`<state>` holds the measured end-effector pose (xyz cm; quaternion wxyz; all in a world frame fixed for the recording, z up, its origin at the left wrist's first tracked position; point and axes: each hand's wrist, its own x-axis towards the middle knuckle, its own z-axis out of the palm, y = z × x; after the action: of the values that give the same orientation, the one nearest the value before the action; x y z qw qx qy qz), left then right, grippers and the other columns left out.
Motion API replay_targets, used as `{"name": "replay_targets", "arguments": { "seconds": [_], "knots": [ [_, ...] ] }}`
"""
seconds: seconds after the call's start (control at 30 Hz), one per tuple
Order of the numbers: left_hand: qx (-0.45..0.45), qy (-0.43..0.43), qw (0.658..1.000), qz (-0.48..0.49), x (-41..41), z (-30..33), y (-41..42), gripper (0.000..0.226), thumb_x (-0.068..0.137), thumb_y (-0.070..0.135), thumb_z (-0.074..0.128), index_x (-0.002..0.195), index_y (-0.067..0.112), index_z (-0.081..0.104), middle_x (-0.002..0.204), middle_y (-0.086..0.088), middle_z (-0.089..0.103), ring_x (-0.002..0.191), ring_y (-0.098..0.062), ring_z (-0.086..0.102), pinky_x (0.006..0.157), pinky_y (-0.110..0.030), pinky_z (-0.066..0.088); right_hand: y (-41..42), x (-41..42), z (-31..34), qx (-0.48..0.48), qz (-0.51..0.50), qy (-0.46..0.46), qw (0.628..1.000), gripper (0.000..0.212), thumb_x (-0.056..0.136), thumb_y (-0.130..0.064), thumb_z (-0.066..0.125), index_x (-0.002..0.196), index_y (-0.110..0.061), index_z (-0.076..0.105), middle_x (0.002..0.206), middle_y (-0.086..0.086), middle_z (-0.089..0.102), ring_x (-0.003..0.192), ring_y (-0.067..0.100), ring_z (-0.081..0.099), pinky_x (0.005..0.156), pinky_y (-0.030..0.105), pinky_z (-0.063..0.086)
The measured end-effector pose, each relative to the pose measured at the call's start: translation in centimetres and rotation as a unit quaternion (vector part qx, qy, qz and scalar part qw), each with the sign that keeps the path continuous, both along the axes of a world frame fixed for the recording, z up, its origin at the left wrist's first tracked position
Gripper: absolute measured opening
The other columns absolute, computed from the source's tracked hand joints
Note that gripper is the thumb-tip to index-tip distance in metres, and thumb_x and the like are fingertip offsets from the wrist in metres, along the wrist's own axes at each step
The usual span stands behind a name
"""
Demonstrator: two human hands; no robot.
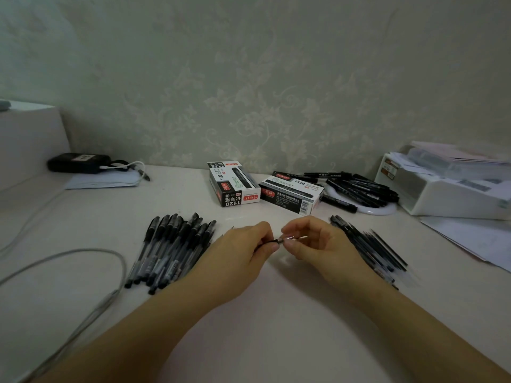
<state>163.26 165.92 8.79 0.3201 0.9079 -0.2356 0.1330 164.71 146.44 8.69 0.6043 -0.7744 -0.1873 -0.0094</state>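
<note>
Now: left hand (pixel 249 241) pinches the pen (pixel 280 240) by its barrel, right hand (pixel 307 239) pinches its tip, just above the surface (pixel 276 313).
Well done: keep barrel and tip in line; turn gently.
Spare: pile (pixel 171 250) left.

Legible markings: 2 entries.
Left box (pixel 235 186) is showing "1120" upside down on its end face, beside "记号笔"; right box (pixel 291 189) is carrying "1120" on its top and a barcode on its side.

hands: left hand (pixel 243 251), right hand (pixel 313 244), both bare | forearms: bare to the frame's lower edge
</note>
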Motion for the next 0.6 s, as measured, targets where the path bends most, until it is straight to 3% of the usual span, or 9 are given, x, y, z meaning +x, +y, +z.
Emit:
{"name": "replay_targets", "arguments": {
  "seconds": [0.13, 0.27, 0.47, 0.6],
  "knots": [
    [-0.001, 0.003, 1.0, -0.004, -0.1, 0.07, -0.12, 0.017, 0.097, 0.042, 0.046, 0.092, 0.027, 0.054, 0.079, 0.01, 0.058, 0.074, -0.006, 0.054, 0.068, -0.038, 0.049, 0.18, -0.15, -0.06, -0.005, -0.017, 0.018, 1.0, 0.02, 0.077, -0.046, 0.072, 0.09, -0.031, 0.073, 0.086, -0.003, 0.075, 0.076, 0.007, 0.068, 0.069, 0.017, 0.052],
    [0.001, 0.007, 1.0, -0.007, -0.1, 0.09, -0.2, 0.017, 0.097, 0.041, 0.046, 0.091, 0.027, 0.053, 0.079, 0.01, 0.058, 0.074, -0.008, 0.054, 0.07, -0.04, 0.049, 0.04, 0.06, -0.08, 0.003, -0.014, 0.02, 1.0, 0.003, 0.086, -0.024, 0.072, 0.083, -0.024, 0.074, 0.079, 0.002, 0.075, 0.071, 0.008, 0.066, 0.065, 0.018, 0.051],
    [0.002, 0.016, 1.0, -0.002, -0.18, 0.15, -0.23, 0.017, 0.099, 0.04, 0.043, 0.088, 0.03, 0.052, 0.07, 0.01, 0.054, 0.066, -0.007, 0.05, 0.064, -0.038, 0.048, 0.03, 0.14, 0.0, 0.023, -0.003, 0.019, 1.0, 0.009, 0.087, -0.009, 0.072, 0.089, -0.018, 0.073, 0.075, 0.0, 0.073, 0.071, 0.007, 0.065, 0.067, 0.018, 0.052],
    [0.006, 0.031, 0.999, 0.008, -0.23, 0.37, -0.11, 0.028, 0.1, 0.04, 0.035, 0.087, 0.028, 0.057, 0.067, 0.002, 0.058, 0.064, -0.013, 0.053, 0.064, -0.04, 0.048, -0.18, 0.16, 0.14, 0.024, -0.016, 0.008, 1.0, 0.014, 0.086, -0.008, 0.072, 0.09, -0.021, 0.074, 0.078, -0.002, 0.072, 0.076, 0.009, 0.065, 0.073, 0.019, 0.053]
  ]
}}
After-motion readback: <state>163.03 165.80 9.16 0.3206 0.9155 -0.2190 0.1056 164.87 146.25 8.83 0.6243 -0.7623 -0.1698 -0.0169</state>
